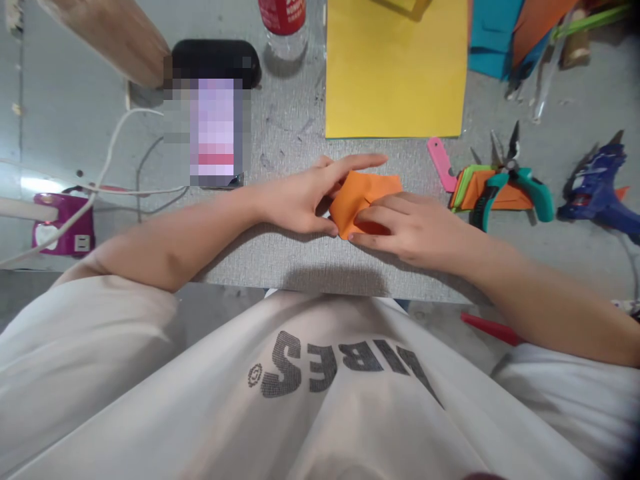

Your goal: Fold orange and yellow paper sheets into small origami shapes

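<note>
Past the hands lies a big flat yellow sheet (395,87), with a clear bottle (285,43) and a blurry phone (212,127) to its left. To the right are teal-handled pliers (510,165) and a blue glue gun (595,187) — both apart from the work. The gray table (260,257) looks rough. Near its front edge is smooth orange paper (353,190), folded, with pointy corners. The right hand (415,227) grips it, hiding part; the left hand (300,200) touches its left side — I cannot tell if it grips.
</note>
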`<state>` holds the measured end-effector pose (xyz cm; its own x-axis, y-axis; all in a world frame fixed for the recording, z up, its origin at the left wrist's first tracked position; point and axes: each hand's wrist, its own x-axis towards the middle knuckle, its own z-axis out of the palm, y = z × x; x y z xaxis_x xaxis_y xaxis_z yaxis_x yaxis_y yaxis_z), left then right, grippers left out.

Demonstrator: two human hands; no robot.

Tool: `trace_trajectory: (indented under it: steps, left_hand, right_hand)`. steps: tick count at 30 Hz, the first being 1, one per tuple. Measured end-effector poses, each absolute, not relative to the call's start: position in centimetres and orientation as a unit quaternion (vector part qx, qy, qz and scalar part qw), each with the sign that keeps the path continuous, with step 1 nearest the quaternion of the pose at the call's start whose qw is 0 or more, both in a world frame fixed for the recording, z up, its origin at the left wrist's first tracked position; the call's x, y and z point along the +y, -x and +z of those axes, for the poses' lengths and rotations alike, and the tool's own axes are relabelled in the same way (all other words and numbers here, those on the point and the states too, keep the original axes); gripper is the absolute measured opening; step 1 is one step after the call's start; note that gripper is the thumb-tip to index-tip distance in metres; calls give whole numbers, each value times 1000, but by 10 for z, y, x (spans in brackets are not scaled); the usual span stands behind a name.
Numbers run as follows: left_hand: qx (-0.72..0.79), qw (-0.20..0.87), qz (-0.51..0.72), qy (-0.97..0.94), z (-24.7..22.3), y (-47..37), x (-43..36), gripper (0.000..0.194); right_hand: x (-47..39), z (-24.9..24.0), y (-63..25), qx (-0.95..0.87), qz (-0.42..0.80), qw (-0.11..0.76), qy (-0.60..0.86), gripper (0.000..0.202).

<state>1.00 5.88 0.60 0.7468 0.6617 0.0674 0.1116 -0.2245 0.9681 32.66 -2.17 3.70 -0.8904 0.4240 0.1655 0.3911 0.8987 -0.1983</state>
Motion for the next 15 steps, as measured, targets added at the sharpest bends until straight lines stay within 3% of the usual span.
trace_trajectory:
  steps: [2,8,15]
  left_hand:
    - [208,584,191,-761,7,-12,56,119]
    - [145,623,239,-731,-12,-15,57,97]
    - [198,616,208,-734,-1,-17,56,132]
  right_hand:
    - [-22,38,-327,-967,102,96,213,38]
    - [-22,41,-328,-961,141,88,223,44]
    - [-21,40,-329,-963,135,80,220,54]
